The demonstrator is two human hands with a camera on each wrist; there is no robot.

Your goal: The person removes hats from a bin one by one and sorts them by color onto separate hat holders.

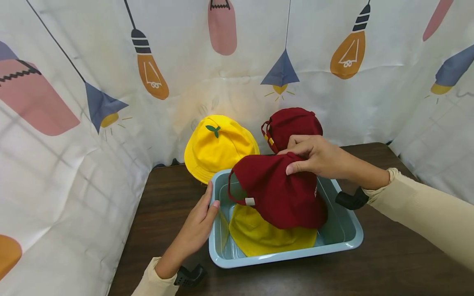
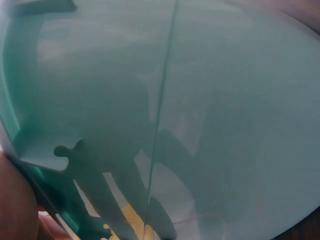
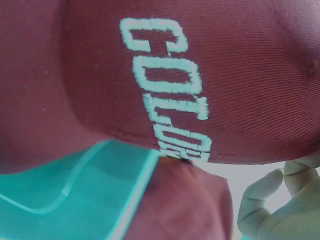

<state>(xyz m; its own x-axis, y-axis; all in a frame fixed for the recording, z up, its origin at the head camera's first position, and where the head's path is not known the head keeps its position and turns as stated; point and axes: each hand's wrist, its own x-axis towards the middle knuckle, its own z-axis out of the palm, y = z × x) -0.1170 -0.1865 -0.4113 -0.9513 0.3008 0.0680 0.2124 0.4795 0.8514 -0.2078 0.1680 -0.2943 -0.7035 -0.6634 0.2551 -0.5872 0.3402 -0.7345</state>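
Pinched at its crown by my right hand (image 1: 314, 158), a dark red baseball cap (image 1: 277, 189) hangs tilted over the light blue plastic basin (image 1: 285, 253). Its back strap points left; pale embroidered letters show on its front in the right wrist view. Beneath it, a yellow hat (image 1: 268, 234) lies inside the basin, partly covered. My left hand (image 1: 196, 224) grips the basin's left rim, thumb over the edge and fingers along the outside. The basin's wall (image 2: 240, 110) fills most of the left wrist view.
Behind the basin, a yellow bucket hat (image 1: 222, 144) with a green sprout stands at the left, and another dark red cap (image 1: 296, 125) at the right. The dark wooden table (image 1: 163, 218) meets a white printed curtain (image 1: 244, 90) at its back and sides.
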